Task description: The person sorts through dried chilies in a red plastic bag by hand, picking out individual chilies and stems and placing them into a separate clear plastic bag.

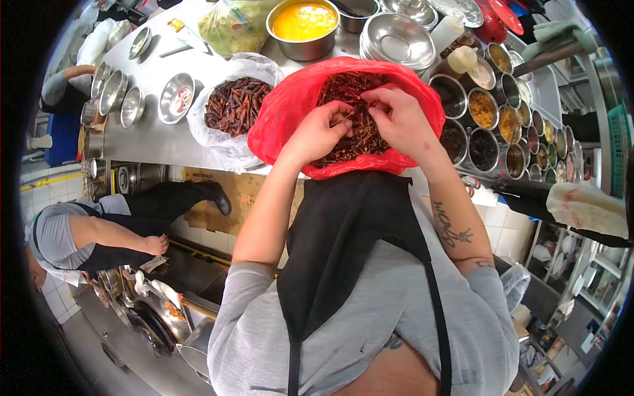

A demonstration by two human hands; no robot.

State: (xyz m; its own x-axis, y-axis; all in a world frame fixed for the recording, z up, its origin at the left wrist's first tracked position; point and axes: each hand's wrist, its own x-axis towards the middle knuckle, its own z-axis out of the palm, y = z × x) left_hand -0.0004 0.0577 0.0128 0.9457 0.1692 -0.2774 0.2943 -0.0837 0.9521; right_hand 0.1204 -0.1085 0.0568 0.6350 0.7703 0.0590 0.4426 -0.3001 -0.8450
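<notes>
red plastic bag (pixel 284 112) of dried chillies (pixel 350 89); left hand (pixel 319 135) and right hand (pixel 396 119) pinching stems, nearly touching.

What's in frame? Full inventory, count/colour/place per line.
red bag: 1, red plastic, counter edge, holds dried chillies
white bag: 1, white plastic, beside the red bag, holds dried chillies
dried chillies: two heaps, dark red, one per bag
yellow-filled pot: 1, steel, far side of counter
steel bowls: a stack, silver, next to the pot
small steel bowls: several, silver, along the counter's end
spice containers: many, steel, mixed contents, rows beside the red bag
co-worker: 1, grey shirt, at the stove beside the counter
left hand: in the red bag, on chillies
right hand: in the red bag, pinching chillies
</notes>
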